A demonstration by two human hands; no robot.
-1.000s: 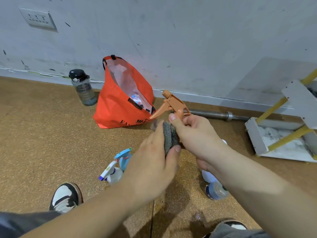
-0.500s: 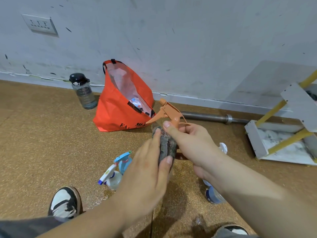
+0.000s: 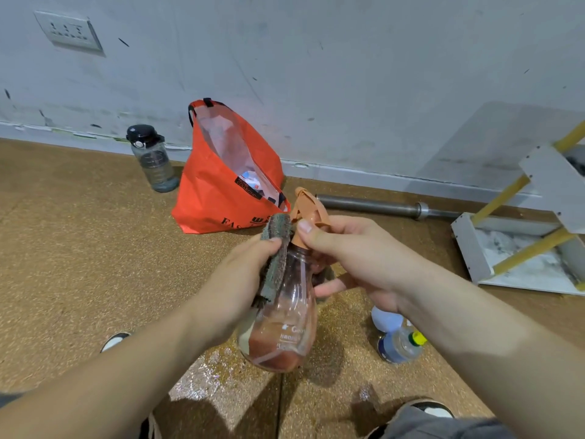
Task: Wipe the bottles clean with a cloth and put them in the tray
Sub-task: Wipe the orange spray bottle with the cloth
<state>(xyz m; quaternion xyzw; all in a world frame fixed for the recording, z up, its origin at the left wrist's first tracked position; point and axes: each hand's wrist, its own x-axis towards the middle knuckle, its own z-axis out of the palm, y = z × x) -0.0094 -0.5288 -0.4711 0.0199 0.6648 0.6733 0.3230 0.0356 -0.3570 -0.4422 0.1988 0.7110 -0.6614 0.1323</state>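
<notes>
While the right hand (image 3: 357, 258) grips the bottle (image 3: 285, 318) by its neck, above the floor at centre, the left hand (image 3: 234, 286) pinches the cloth (image 3: 276, 248) against its shoulder: wiping step. Next, judged: rub the lower body, then carry it right to the tray (image 3: 465, 245).

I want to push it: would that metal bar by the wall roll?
Probably, since the metal bar is round and lies on the floor. It looks like steel, so likely heavy. The wall close behind would probably stop it.
</notes>
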